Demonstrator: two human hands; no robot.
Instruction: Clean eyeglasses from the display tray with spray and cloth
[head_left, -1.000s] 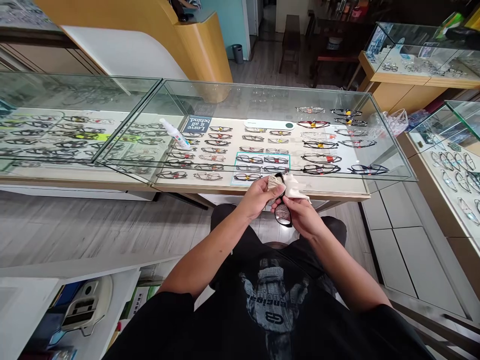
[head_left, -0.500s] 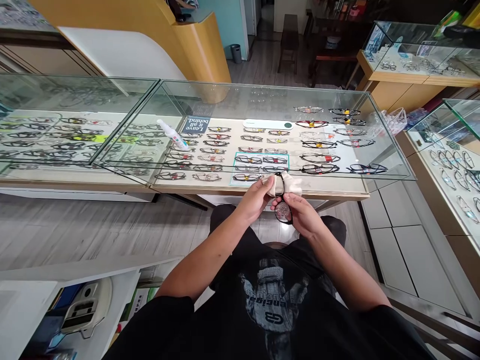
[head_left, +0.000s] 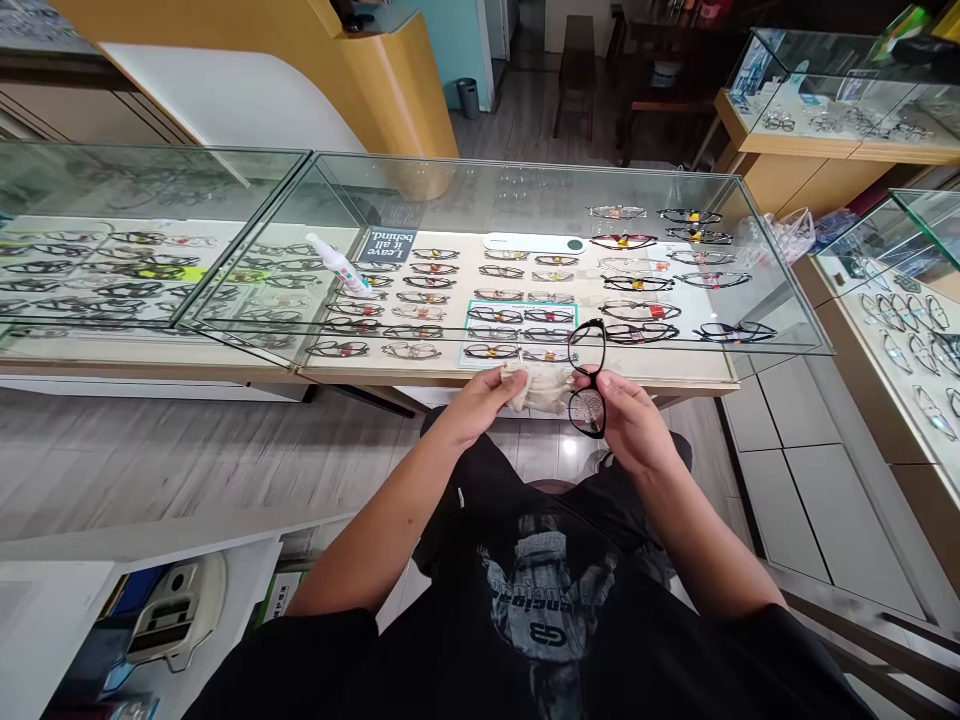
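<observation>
A pair of black-framed eyeglasses (head_left: 595,378) is pinched by the bridge in my right hand (head_left: 634,418), turned so one lens stands above the other. The lower lens looks speckled with droplets; the upper one is see-through. My left hand (head_left: 480,402) grips a crumpled cream cloth (head_left: 543,386) between thumb and fingers. The cloth reaches close to the left side of the glasses; whether it touches them I cannot tell. Both hands are above the front edge of the glass display case (head_left: 420,376).
A white spray bottle (head_left: 339,266) lies tilted on the glass top, left of my hands. Rows of eyeglass frames (head_left: 427,298) fill the case below. More cases (head_left: 900,330) stand at the right. At lower left is an open white cabinet (head_left: 225,610) with boxes.
My hands have moved apart. The glasses have gone right, out of the cloth, so both lenses show; the cloth has shifted left with my left hand.
</observation>
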